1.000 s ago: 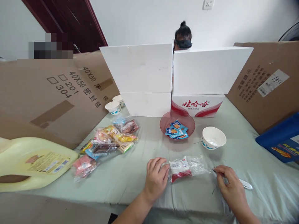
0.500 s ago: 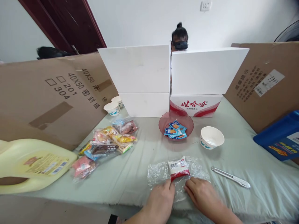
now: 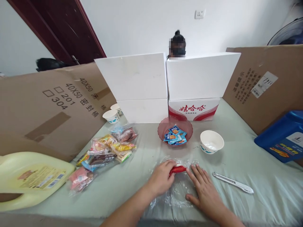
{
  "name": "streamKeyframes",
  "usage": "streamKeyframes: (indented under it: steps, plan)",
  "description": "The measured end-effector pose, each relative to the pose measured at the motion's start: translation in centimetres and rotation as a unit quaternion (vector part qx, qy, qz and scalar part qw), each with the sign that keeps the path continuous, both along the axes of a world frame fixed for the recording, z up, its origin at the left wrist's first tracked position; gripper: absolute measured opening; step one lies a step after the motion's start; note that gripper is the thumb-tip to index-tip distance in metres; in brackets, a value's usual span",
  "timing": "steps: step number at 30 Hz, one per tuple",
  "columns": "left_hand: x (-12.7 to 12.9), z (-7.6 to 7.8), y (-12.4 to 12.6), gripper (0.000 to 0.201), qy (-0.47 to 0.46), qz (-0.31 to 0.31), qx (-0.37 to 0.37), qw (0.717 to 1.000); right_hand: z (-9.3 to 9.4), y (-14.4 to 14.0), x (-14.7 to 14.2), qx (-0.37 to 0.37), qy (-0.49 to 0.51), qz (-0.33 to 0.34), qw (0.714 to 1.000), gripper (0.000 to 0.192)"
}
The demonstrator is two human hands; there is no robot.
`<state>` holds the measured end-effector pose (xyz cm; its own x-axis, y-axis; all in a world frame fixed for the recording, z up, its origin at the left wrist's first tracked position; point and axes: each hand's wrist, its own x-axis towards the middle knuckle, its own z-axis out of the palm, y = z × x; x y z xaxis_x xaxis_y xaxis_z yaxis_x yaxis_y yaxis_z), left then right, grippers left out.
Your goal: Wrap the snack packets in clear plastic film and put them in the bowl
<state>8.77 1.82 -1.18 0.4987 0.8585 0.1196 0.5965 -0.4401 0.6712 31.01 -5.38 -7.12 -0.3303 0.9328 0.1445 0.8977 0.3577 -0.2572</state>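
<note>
A small red and white packet lies on a crinkled sheet of clear plastic film near the front of the table. Mostly its red side shows; much of the white part is hidden. My left hand has its fingers curled around the packet's left end. My right hand lies flat on the film with fingers spread, its index fingertip at the packet's right end. To the right of that hand rests a white utility knife.
A pink glass bowl holds several blue sachets, with a white paper bowl to its right. Wrapped snacks are piled on the left, near a yellow jug. White boxes, cardboard panels and a blue bottle surround the table.
My left hand has moved forward onto the packet's left end. My right hand has flattened and spread on the film. The packet now shows mainly red, and the view has shifted slightly.
</note>
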Motion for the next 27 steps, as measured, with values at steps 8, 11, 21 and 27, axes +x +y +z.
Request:
streamKeyframes:
  steps: [8,11,21,27]
  plan:
    - [-3.9,4.8,8.6,0.041,-0.254,0.091,-0.224,0.936,-0.5,0.2,0.4,-0.005,0.004,0.017,1.000,0.067]
    - [-2.7,7.4,10.9,0.044,-0.236,0.146,-0.033,0.960,-0.4,0.2,0.5,-0.004,0.004,0.016,1.000,0.067]
    - [2.0,0.0,-0.7,0.023,0.119,-0.082,0.157,0.977,-0.9,-0.3,0.6,0.059,-0.012,0.022,0.998,0.066]
    - [-1.6,-2.9,-1.6,0.085,0.222,-0.073,0.082,0.969,2.0,-2.5,1.0,0.101,-0.016,-0.042,0.994,0.038]
